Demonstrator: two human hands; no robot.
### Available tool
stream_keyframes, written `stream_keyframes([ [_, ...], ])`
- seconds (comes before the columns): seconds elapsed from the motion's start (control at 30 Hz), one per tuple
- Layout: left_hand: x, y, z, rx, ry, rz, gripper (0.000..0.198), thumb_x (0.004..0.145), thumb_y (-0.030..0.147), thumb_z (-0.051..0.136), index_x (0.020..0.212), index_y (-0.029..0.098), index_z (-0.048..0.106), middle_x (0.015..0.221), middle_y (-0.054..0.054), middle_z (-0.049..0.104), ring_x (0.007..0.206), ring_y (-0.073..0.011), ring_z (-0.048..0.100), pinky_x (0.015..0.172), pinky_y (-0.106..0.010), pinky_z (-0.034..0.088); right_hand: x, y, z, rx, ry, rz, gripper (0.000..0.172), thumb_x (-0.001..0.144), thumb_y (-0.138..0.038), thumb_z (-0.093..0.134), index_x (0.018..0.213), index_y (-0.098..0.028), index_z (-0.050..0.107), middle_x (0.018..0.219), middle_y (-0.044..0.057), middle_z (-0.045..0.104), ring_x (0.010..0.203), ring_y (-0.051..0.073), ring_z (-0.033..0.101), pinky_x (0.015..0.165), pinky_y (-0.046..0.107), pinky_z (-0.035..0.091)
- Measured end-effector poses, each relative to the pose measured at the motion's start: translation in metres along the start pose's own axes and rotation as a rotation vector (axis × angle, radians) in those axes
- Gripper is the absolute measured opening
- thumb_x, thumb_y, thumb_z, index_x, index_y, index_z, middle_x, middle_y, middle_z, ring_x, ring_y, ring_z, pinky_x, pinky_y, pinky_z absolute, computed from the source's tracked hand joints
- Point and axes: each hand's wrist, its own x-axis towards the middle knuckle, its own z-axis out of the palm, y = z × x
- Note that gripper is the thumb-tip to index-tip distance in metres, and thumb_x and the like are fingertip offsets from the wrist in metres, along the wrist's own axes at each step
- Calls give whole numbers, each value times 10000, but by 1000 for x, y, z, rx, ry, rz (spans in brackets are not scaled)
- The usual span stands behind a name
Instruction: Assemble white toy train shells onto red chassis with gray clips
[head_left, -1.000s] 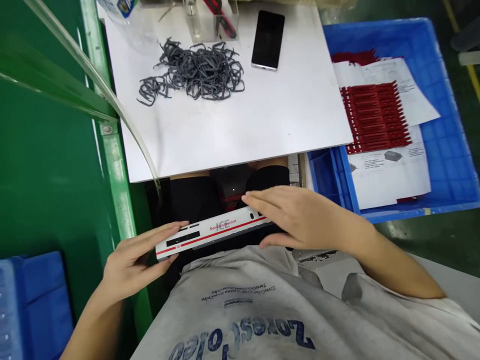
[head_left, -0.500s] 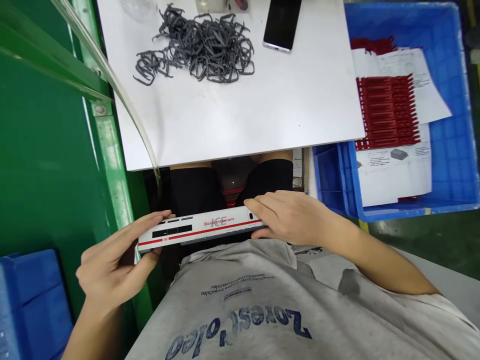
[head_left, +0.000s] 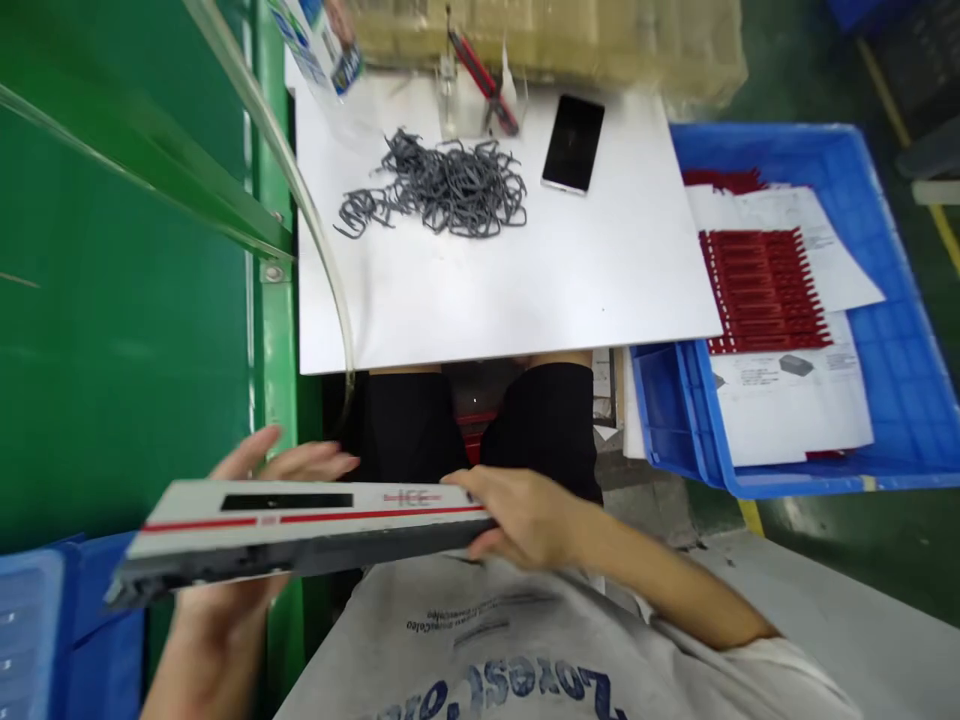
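A white model train car (head_left: 322, 525) with a red stripe, a dark window band, grey "ICE" lettering and a dark grey underside is held in front of my shirt. My right hand (head_left: 529, 518) grips its right end, with fingers above and thumb below. My left hand (head_left: 229, 602) is behind the car's left part, partly hidden by it and smeared by motion. Its fingers stretch out apart above the car's upper edge and do not close on it. Whether the left palm touches the car, I cannot tell.
On the white table (head_left: 510, 300) lie a pile of dark grey bent strips (head_left: 465, 190), a phone (head_left: 574, 145) and a red cutter (head_left: 484, 85). A blue crate (head_left: 900, 350) at right holds red parts (head_left: 769, 290) and papers. A clear hose (head_left: 322, 240) hangs at left.
The view has shifted, showing more of the table's far side. The car has swung left and its dark underside now shows more. My left hand has let go of its left end and spread its fingers.
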Motion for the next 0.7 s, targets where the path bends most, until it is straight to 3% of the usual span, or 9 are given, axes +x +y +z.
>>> stream_keyframes([
  [0.07, 10, 10, 25, -292, -67, 7, 899, 730, 866, 919, 1453, 383, 691, 1198, -117, 857, 1013, -398, 859, 887, -592, 757, 20, -6, 32, 218, 3, 27, 698, 1157, -728, 398, 1534, -156, 531, 1255, 167, 771, 1066, 266, 747, 913, 393, 631],
  [0.13, 22, 22, 46, -558, -52, 21, 492, 860, 646, 947, 1165, 339, 713, 821, 5, 773, 665, -223, 774, 717, -407, 727, 37, -11, 58, 330, 45, 65, 758, 1112, -814, 405, 1488, -176, 568, 1261, 161, 773, 1046, 269, 751, 903, 391, 625],
  [0.2, 31, 32, 59, -702, 37, 23, 288, 950, 393, 897, 997, 289, 633, 633, 90, 593, 463, -114, 582, 589, -274, 621, 46, -13, 73, 372, 135, 137, 806, 1085, -873, 365, 1431, -187, 607, 1218, 142, 785, 1004, 265, 757, 876, 379, 610],
  [0.33, 39, 34, 62, -752, 150, 11, 268, 975, 255, 850, 977, 266, 582, 666, 100, 585, 483, -92, 566, 599, -238, 573, 49, -4, 80, 325, 267, 258, 851, 1076, -907, 233, 1129, -192, 691, 884, 67, 739, 709, 209, 679, 635, 317, 486],
  [0.4, 42, 25, 59, -784, 77, 52, 284, 983, 301, 872, 1000, 275, 590, 688, 93, 618, 508, -101, 595, 621, -252, 579, 49, 3, 81, 294, 298, 245, 865, 1054, -934, 235, 1038, -193, 681, 788, 47, 684, 622, 190, 613, 571, 310, 419],
  [0.47, 46, 12, 56, -831, -82, 144, 418, 903, 481, 965, 1045, 290, 621, 717, 70, 669, 554, -143, 660, 667, -313, 620, 50, 9, 81, 293, 309, 216, 847, 1049, -937, 259, 1005, -200, 673, 751, 32, 648, 591, 179, 577, 555, 310, 396],
  [0.57, 49, -4, 53, -925, -316, 184, 616, 779, 704, 989, 1079, 293, 643, 702, 29, 687, 596, -234, 736, 706, -419, 662, 55, 10, 72, 365, 169, 153, 842, 1064, -921, 218, 987, -219, 677, 730, 11, 622, 583, 169, 557, 564, 308, 428],
  [0.63, 50, -12, 54, -1047, -380, 124, 517, 871, 665, 920, 999, 283, 596, 602, 61, 589, 469, -192, 645, 601, -359, 611, 62, 9, 51, 379, -58, 88, 830, 1070, -915, 255, 1029, -223, 712, 806, 25, 693, 661, 181, 628, 623, 307, 502],
  [0.7, 50, -20, 57, -1171, -381, 66, 464, 932, 571, 871, 914, 273, 515, 544, 107, 464, 358, -113, 469, 488, -263, 490, 77, 13, 13, 288, -219, 48, 742, 1077, -875, 402, 1065, -221, 752, 963, 60, 781, 812, 206, 711, 731, 322, 567],
])
